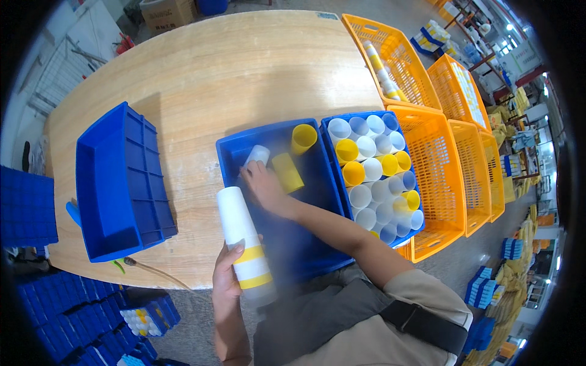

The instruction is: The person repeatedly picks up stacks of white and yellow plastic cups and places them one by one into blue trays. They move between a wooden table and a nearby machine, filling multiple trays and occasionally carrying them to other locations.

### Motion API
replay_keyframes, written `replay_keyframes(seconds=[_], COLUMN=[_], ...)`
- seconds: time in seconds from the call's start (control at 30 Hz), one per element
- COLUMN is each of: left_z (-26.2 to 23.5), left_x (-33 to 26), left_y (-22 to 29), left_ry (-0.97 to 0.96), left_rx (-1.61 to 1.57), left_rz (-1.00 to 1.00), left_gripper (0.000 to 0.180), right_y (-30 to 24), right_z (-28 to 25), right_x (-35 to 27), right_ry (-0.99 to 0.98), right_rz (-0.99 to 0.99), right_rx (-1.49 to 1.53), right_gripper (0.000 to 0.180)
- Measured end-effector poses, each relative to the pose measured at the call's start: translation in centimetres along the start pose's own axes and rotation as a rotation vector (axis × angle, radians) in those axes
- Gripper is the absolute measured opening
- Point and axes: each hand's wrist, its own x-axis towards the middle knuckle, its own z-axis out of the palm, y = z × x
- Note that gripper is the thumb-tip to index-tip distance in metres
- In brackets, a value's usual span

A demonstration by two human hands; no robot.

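In my left hand (227, 277) I hold a tilted stack of nested white and yellow plastic cups (233, 210), its white end pointing up and away from me. My right hand (266, 188) reaches down into a blue bin (244, 135) on the table, its fingers closed at the near end of a small white cup (259, 153). Just right of that hand a yellow cup (287, 172) lies on its side. Another yellow cup (304, 139) stands with its mouth up in the bin's far right corner. My left fingers are partly hidden behind the stack.
Touching the bin's right side is a blue crate (329, 141) packed with upright white and yellow cups. Orange baskets (430, 177) line the table's right edge, one holding cup stacks. A blue bin (137, 183) lies tipped at left on the wooden table (244, 67). Blue crates (67, 317) are stacked below left.
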Motion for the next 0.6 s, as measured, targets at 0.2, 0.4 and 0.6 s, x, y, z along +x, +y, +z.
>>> replay_keyframes(seconds=[0.2,0.4,0.6], left_z=[0.5,2.3,2.9], left_x=[2.0,7.9,9.8], left_y=[0.2,1.6,4.0], left_ry=[-0.027,0.008,-0.196], left_rx=[-0.156,-0.188,-0.255], left_rz=[-0.058,-0.179,-0.218], left_gripper=[0.049,0.052,0.079], right_y=[4.4,6.4,6.0], right_z=[-2.7,-6.1,-11.2], right_x=[2.2,5.7,4.1], right_ry=[0.186,0.039,0.242], right_rz=[0.070,0.127,0.115], right_rx=[-0.033,-0.035,-0.044], right_gripper=[0.021,0.027,0.021])
